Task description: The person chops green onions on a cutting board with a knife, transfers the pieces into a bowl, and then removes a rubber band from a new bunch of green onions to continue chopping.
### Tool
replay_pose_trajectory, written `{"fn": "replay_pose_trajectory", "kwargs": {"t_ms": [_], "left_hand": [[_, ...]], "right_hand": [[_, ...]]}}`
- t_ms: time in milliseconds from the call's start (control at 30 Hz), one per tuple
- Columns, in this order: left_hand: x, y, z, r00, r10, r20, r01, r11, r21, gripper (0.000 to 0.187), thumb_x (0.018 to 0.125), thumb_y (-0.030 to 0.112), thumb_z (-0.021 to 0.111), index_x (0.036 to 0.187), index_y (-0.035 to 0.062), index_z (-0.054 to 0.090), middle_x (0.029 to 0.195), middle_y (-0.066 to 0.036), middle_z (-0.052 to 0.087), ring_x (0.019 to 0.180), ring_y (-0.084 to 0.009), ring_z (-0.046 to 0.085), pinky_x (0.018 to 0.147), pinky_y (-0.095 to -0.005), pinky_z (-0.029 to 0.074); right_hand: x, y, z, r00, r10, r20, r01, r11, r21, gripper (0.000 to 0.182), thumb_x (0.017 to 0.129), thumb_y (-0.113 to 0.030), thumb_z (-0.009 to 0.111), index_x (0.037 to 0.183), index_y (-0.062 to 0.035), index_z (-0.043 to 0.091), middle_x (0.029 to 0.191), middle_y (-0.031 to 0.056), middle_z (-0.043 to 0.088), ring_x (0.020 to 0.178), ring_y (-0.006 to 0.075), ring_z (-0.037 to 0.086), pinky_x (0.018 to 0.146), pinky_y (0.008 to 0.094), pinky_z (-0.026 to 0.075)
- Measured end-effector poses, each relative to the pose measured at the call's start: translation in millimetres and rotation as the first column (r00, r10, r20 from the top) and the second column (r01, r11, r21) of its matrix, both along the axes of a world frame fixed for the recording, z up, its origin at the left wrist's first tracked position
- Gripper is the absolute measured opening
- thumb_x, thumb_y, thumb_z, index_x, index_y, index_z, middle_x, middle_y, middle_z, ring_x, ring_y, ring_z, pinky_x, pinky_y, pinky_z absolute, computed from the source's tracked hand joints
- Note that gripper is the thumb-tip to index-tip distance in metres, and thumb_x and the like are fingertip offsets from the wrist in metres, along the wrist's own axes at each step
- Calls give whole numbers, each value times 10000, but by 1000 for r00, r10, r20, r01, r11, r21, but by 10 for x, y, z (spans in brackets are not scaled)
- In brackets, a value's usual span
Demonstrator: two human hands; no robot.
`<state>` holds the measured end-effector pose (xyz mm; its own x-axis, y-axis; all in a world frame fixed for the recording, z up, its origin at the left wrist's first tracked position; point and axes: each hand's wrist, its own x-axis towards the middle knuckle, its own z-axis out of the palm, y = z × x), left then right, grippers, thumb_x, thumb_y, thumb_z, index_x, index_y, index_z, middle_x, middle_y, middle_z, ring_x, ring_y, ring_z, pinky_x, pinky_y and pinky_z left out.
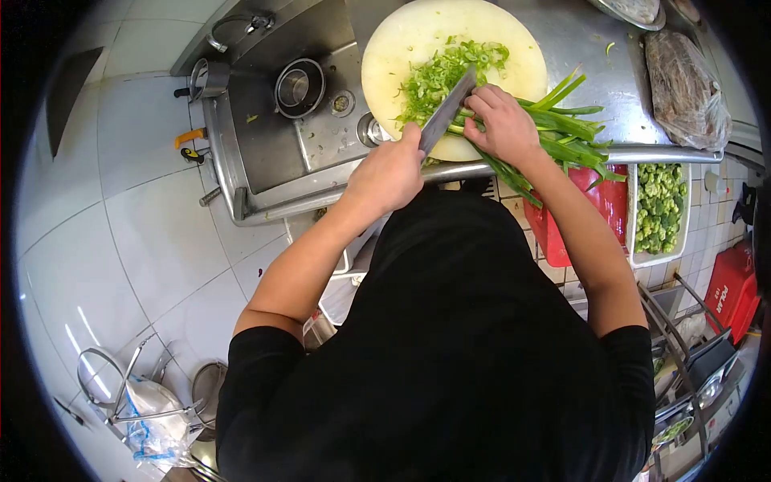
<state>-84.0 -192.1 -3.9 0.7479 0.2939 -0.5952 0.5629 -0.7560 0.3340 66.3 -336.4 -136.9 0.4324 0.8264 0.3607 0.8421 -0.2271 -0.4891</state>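
Observation:
My left hand point(386, 175) is closed round the handle of a knife point(446, 114), whose broad blade points up and to the right over the board. Fingers of my right hand point(504, 120) are curled over a bunch of green onions point(562, 128), just right of the blade. The long green tops spread rightward past the edge of the round cutting board point(393, 48) and hang over the counter's front. A heap of chopped green onion point(438, 76) lies on the board, left of and beyond the blade.
Left of the board is a steel sink point(265, 145) with a pot point(299, 88) in it. A plastic-wrapped brown bundle point(683, 88) lies on the counter point(610, 80) at right. Below are a red container point(554, 233) and a white tub point(687, 221) of green vegetable pieces.

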Motion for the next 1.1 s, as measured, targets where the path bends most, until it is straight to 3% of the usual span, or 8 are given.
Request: {"fn": "replay_pose_trajectory", "kwargs": {"t_ms": [133,333,533,633,733,800,833,1100], "left_hand": [[152,-37,-626,996,-2,93,1,1000,9,250,962,155,528,1114,-21,436,863,-331,651,862,-504,642,780,-573,484],[-17,-134,-718,997,74,32,-74,997,-7,273,964,169,525,1125,-24,416,867,-345,644,865,-505,643,779,-573,486],[-90,-101,-641,998,8,67,-10,999,40,281,978,189,521,1144,-6,405,874,-338,649,867,-517,637,773,-588,484],[-219,-127,-752,995,96,1,-96,995,22,299,977,201,529,1161,3,401,871,-334,651,863,-514,637,771,-590,482],[-39,31,-849,984,88,153,-92,996,21,271,970,202,532,1122,0,435,836,-326,647,829,-499,649,763,-598,485],[128,155,-792,994,10,109,-13,1000,25,271,977,212,526,1135,9,440,847,-317,653,835,-497,649,772,-589,487],[163,208,-793,995,11,99,-14,1000,20,279,985,221,512,1162,15,445,873,-306,663,860,-494,650,797,-582,489],[453,366,-748,991,24,133,-27,999,21,313,991,256,513,1221,52,457,938,-313,665,925,-489,644,831,-560,491]], "right_hand": [[-21,16,-33,999,-32,-4,32,999,-7,209,801,-180,644,966,-53,617,1001,107,607,1022,291,592,923,397,503],[-40,7,-89,996,-82,19,81,996,48,200,791,-173,658,948,-55,621,994,104,605,1015,286,593,906,395,504],[-66,-2,-82,997,-71,39,67,994,83,208,789,-161,646,963,-55,602,1008,121,595,1010,297,586,886,403,500],[-40,-22,-71,998,-56,18,56,998,2,264,795,-222,677,989,-59,607,1049,130,593,1082,307,562,945,419,474],[-57,-80,123,999,-38,7,39,996,-84,465,743,-292,755,1119,-80,582,1176,138,557,1164,332,524,1025,481,413],[-83,-114,151,985,-83,148,132,924,-359,704,669,-330,822,1259,-111,507,1295,148,486,1213,358,492,1064,547,349],[-67,-115,146,994,-74,81,102,903,-417,801,634,-296,835,1318,-134,450,1346,153,443,1200,354,501,1044,550,359],[290,13,186,941,-309,138,338,823,-456,736,657,-297,808,1289,-106,482,1324,155,470,1203,341,509,1063,484,351]]}}
